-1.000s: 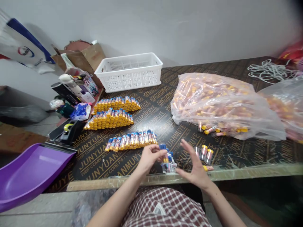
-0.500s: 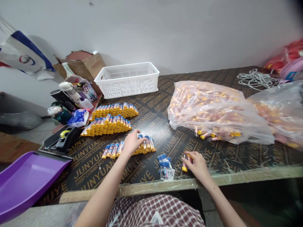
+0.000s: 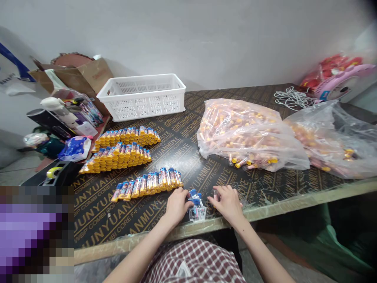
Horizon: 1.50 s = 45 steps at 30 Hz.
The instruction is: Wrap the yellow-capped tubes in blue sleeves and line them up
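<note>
My left hand [image 3: 177,204] is at the left edge of a small pile of blue-and-clear labels [image 3: 197,208], its thumb and fingers bent over them; whether it pinches one is too small to tell. To the right of the labels, my right hand [image 3: 228,201] has its thumb and fingers around a small dark tube [image 3: 216,195]. A row of yellow-capped tubes with blue labels [image 3: 150,182] lies left of and beyond my left hand. Two stacks of similar tubes [image 3: 118,157] lie behind that row.
A white basket [image 3: 144,98] stands near the wall. Plastic bags of tubes [image 3: 241,133] lie at the right, with white cord [image 3: 293,98] and a pink fan [image 3: 338,84] behind. A tape dispenser [image 3: 55,173], bottles [image 3: 51,122] and a paper bag [image 3: 94,80] are at the left.
My left hand has moved from the front tube row toward the labels, uncovering the row. My right hand stays beside the labels with a tube. The view has shifted to the right.
</note>
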Motion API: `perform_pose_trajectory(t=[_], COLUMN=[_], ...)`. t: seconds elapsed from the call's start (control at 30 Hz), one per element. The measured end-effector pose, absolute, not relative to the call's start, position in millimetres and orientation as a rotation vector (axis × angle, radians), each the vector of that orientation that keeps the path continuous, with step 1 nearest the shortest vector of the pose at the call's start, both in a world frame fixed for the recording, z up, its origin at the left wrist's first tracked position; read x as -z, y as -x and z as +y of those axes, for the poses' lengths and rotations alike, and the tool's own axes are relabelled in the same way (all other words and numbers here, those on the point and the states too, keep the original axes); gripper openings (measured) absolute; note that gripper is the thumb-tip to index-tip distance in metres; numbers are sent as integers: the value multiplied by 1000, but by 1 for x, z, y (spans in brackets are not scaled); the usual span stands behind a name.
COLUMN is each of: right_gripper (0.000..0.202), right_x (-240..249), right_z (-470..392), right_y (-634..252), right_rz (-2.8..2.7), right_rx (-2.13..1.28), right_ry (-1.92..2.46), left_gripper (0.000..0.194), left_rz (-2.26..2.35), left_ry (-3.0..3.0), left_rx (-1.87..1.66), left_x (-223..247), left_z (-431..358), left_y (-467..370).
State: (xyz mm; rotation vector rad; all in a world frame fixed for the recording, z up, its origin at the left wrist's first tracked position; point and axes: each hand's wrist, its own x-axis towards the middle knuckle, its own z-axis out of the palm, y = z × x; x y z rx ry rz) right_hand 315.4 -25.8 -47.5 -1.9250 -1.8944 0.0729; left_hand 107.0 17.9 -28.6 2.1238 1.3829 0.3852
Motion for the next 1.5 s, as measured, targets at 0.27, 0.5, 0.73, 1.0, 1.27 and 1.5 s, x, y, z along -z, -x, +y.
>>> perform_pose_trajectory(t=[0.27, 0.5, 0.73, 1.0, 1.27, 1.5], right_gripper=[42, 39, 24, 23, 25, 26], right_x=[50, 45, 32, 7, 1, 4], right_z=[-38, -38, -46, -65, -75, -77], right_y=[-302, -302, -299, -290, -286, -281], right_rz=[-2028, -1935, -1539, -1342, -1453, -1475], right_rx=[-39, -121, -415, -662, -431, -394], right_ry=[1967, 1908, 1690, 1446, 1515, 1496], left_gripper=[10, 10, 9, 33, 32, 37], left_rz=[1389, 1392, 1359, 1137, 1087, 1164], left_ry=[-1976, -1985, -1958, -838, -462, -381], left_rx=[-450, -439, -651, -813, -874, -957], left_x=[42, 42, 37, 32, 37, 35], left_z=[14, 8, 4, 11, 12, 15], left_y=[-105, -104, -101, -109, -111, -108])
